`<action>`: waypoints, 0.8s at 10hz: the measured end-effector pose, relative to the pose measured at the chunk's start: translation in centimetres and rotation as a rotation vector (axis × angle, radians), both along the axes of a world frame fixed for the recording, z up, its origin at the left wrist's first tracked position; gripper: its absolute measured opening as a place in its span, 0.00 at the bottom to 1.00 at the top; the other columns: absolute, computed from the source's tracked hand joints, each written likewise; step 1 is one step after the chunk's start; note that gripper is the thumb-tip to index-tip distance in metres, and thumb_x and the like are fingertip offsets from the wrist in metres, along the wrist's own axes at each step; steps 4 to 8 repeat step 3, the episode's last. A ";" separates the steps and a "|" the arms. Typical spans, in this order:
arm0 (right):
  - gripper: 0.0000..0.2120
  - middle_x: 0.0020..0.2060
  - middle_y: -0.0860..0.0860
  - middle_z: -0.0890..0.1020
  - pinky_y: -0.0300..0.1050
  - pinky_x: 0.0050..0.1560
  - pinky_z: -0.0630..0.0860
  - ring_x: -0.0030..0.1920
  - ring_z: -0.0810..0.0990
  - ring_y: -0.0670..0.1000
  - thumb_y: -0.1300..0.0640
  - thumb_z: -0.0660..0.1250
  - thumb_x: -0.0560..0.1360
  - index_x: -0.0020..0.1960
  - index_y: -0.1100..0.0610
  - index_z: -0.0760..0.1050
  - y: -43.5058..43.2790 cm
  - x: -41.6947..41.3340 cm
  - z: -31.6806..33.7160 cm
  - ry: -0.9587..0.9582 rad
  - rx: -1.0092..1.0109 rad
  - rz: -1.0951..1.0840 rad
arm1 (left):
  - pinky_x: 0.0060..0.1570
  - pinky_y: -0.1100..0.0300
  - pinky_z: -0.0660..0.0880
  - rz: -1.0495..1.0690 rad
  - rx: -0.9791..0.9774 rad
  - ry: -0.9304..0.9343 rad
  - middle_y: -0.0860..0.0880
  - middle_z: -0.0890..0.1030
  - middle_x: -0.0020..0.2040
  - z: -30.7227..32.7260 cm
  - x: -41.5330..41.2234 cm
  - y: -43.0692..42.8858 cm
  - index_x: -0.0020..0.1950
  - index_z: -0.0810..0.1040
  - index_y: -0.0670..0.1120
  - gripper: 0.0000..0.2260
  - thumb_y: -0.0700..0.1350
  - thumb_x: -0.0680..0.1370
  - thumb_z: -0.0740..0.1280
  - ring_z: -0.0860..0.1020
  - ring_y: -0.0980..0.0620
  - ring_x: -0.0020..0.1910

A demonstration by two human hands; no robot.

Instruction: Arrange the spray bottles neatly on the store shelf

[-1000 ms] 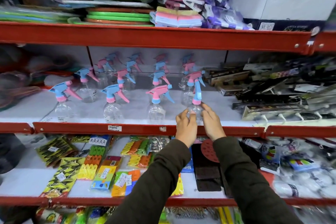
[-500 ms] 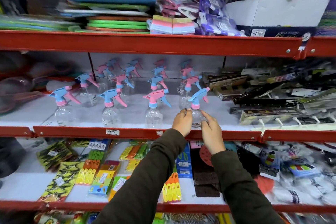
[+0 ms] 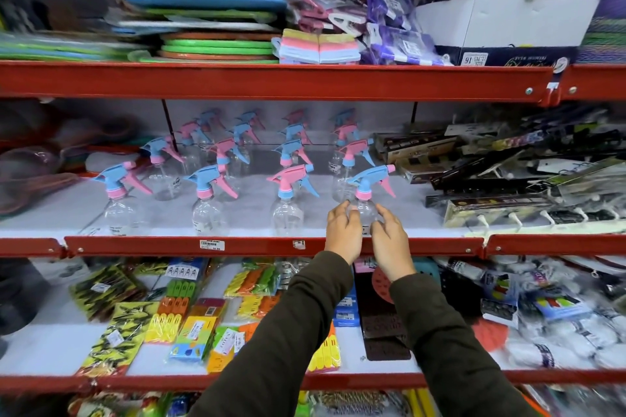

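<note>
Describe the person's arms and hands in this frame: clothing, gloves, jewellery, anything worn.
Both arms wear long dark olive-brown sleeves, the left sleeve and the right sleeve, of plain fabric with no visible print or logo, ending at the wrists. The left hand and right hand are bare: no gloves. No rings, watch or bracelet are visible.

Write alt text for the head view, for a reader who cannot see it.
Two hands, left hand and right hand, cup a clear spray bottle with a blue-and-pink trigger at the front right of neat rows of spray bottles on a red-edged store shelf. Packaged goods fill the shelves above and below.
</note>
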State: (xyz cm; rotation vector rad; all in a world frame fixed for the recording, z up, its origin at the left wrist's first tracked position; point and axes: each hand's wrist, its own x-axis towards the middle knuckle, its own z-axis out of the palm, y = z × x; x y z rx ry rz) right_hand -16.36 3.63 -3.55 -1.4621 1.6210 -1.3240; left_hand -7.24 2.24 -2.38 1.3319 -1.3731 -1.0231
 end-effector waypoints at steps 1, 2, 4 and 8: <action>0.24 0.74 0.58 0.69 0.51 0.75 0.63 0.73 0.68 0.57 0.60 0.55 0.80 0.76 0.57 0.65 -0.1 -0.2 0.1 0.012 0.010 -0.002 | 0.66 0.64 0.54 -0.021 -0.003 -0.011 0.44 0.60 0.77 0.0 0.1 0.3 0.77 0.59 0.45 0.23 0.50 0.82 0.53 0.62 0.47 0.76; 0.23 0.74 0.57 0.67 0.51 0.74 0.64 0.73 0.68 0.57 0.58 0.56 0.80 0.76 0.54 0.64 0.8 -0.3 0.3 0.014 -0.027 -0.026 | 0.69 0.62 0.55 0.005 -0.078 -0.034 0.46 0.61 0.77 0.1 0.4 1.8 0.76 0.60 0.47 0.23 0.50 0.82 0.54 0.62 0.49 0.75; 0.22 0.72 0.55 0.68 0.54 0.74 0.66 0.72 0.70 0.56 0.56 0.57 0.80 0.74 0.53 0.66 1.6 -0.3 1.0 0.000 -0.153 -0.070 | 0.74 0.55 0.59 0.067 -0.254 -0.037 0.48 0.66 0.73 0.8 1.3 2.8 0.73 0.65 0.50 0.20 0.49 0.81 0.56 0.65 0.49 0.73; 0.22 0.72 0.55 0.68 0.54 0.74 0.66 0.72 0.70 0.56 0.56 0.57 0.80 0.74 0.53 0.66 1.6 -0.3 1.0 0.000 -0.153 -0.070 | 0.74 0.55 0.59 0.067 -0.254 -0.037 0.48 0.66 0.73 0.8 1.3 2.8 0.73 0.65 0.50 0.20 0.49 0.81 0.56 0.65 0.49 0.73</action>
